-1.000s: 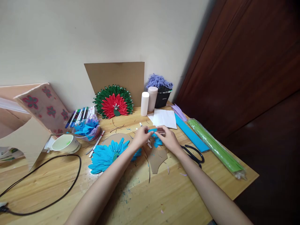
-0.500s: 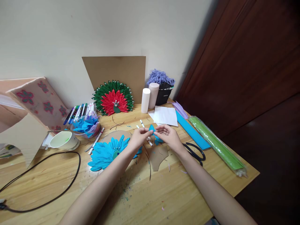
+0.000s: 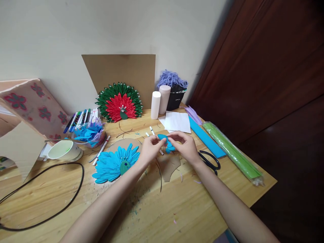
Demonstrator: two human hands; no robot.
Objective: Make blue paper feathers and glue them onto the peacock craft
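Note:
My left hand (image 3: 150, 151) and my right hand (image 3: 185, 147) meet above the middle of the wooden table (image 3: 63, 202), both pinching a small blue paper petal (image 3: 165, 141) between their fingertips. Below and left of my left hand lies a blue paper fan of petals (image 3: 113, 163) glued on a brown cardboard piece (image 3: 169, 165). Two white markers (image 3: 152, 131) lie just behind the hands.
Black scissors (image 3: 210, 161) lie right of my right hand, beside a blue paper strip (image 3: 205, 139) and a green paper pack (image 3: 231, 154). Behind stand a red and green paper fan (image 3: 118, 105), two white cylinders (image 3: 159, 101) and a white sheet (image 3: 177, 122). A cup (image 3: 63, 151) and black cable (image 3: 50, 189) lie left.
Both hands have kept pinching the blue petal and turned it between the fingertips, lifting it slightly. The view has tilted a little.

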